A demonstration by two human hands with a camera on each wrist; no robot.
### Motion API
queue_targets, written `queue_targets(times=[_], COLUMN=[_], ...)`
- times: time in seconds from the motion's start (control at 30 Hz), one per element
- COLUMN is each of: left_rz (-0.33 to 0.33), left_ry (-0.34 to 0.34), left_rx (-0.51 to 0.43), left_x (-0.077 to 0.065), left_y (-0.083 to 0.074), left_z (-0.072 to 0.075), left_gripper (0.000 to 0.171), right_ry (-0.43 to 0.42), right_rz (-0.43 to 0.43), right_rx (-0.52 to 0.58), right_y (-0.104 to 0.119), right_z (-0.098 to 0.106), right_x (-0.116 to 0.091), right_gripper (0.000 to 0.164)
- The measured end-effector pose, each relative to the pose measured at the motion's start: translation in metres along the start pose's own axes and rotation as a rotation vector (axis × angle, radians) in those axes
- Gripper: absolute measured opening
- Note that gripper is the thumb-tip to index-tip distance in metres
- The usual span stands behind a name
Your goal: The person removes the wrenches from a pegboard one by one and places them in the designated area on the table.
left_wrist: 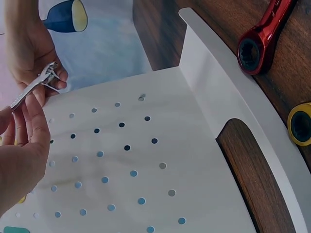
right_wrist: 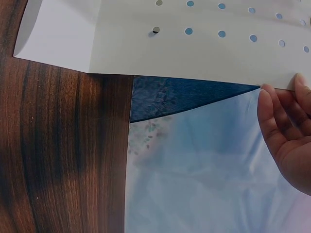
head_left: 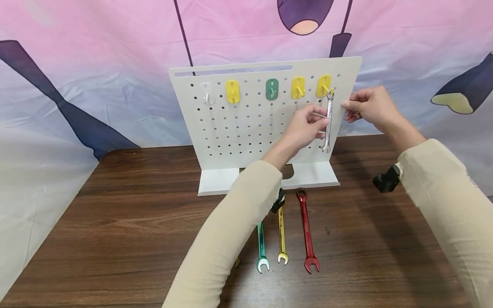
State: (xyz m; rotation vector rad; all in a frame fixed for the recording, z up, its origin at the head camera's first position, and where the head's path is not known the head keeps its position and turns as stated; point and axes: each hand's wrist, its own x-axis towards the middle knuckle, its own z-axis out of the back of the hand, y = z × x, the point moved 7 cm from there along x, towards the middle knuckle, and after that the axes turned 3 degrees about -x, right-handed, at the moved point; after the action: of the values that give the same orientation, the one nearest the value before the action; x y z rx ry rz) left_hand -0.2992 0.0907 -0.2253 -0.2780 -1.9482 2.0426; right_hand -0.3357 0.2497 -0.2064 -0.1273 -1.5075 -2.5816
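My left hand (head_left: 302, 130) pinches a silver combination wrench (head_left: 328, 124) by its shaft. Its ring end is up at the tip of the rightmost yellow hook (head_left: 324, 85) on a white pegboard (head_left: 246, 124), and the open end points down. In the left wrist view, the thumb and fingers of that hand lie along the lower part of the wrench (left_wrist: 31, 92). At the board's right edge, my right hand (head_left: 371, 107) grips the panel. The right wrist view shows its thumb (right_wrist: 302, 87) on the front face and the other fingers behind.
Green (head_left: 262, 248), yellow (head_left: 282, 239) and red (head_left: 307, 233) wrenches lie on the wooden table (head_left: 127, 231) before the board. Further left hang white (head_left: 207, 94), yellow (head_left: 233, 92), green (head_left: 271, 89) and yellow (head_left: 298, 87) hooks. A printed cloth (head_left: 115, 85) stands behind.
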Motion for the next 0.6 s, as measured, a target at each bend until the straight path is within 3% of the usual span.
queue_targets(times=[0.27,0.6], left_rz=[-0.01,-0.018], left_ry=[-0.013,0.033], left_rx=[-0.012,-0.105], left_x=[-0.003,-0.006], left_y=[-0.002,-0.012], left_z=[-0.001,-0.007], left_gripper=[0.016,0.015], right_ry=[0.004,0.006], right_rz=[0.004,0.01], right_rx=[-0.014,0.013], right_y=[0.0,-0.001], right_z=[0.0,0.0], right_x=[0.001,0.003], right_gripper=[0.012,0.013])
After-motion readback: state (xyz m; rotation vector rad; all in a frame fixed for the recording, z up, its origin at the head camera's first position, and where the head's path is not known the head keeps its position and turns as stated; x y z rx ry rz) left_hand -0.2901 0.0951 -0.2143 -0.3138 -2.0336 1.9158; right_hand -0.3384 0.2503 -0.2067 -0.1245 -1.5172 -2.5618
